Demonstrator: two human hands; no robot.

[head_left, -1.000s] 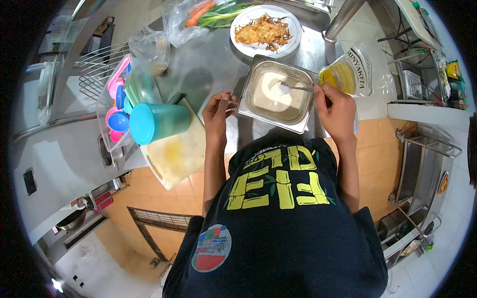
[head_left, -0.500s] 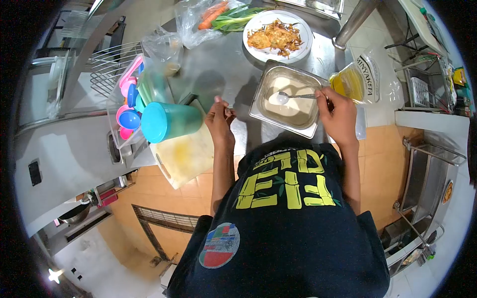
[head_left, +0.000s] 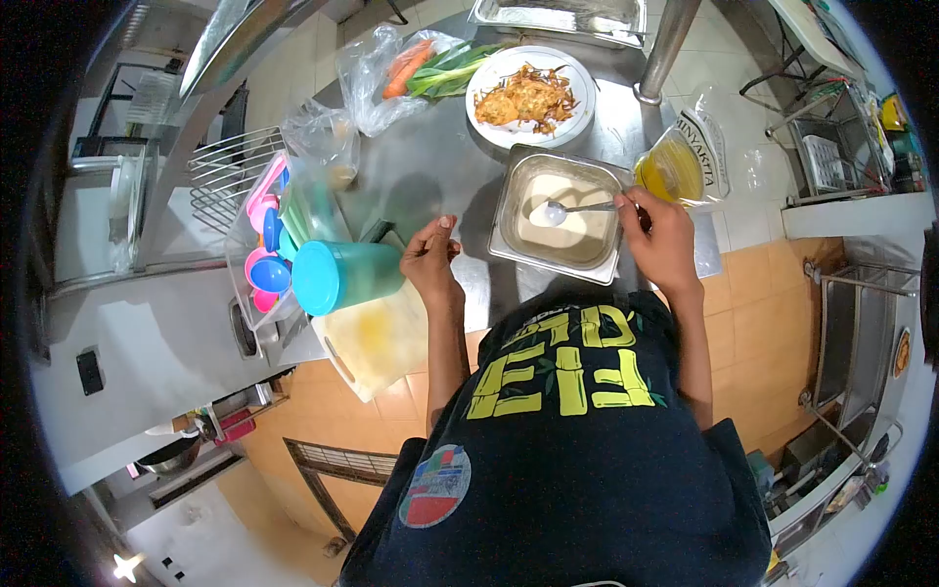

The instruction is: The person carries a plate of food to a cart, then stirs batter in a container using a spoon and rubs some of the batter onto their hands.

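In the head view, gripping a metal spoon (head_left: 587, 206) by its handle in the right hand (head_left: 660, 240), with its bowl at the pale batter (head_left: 577, 235) inside a rectangular steel pan (head_left: 567, 269), and keeping the left hand (head_left: 431, 262) curled closed, thumb against fingers, between the pan and a turquoise-lidded container (head_left: 352, 277). Set on the steel table (head_left: 406, 161), just beyond the pan: a white plate (head_left: 586, 86) of fried fritters (head_left: 528, 101), with a yellow oil pouch (head_left: 675, 172) at right.

Two hands (head_left: 430, 262), one spoon (head_left: 585, 206), two metal pans (head_left: 502, 217), one plate (head_left: 584, 90), one cutting board (head_left: 370, 352)
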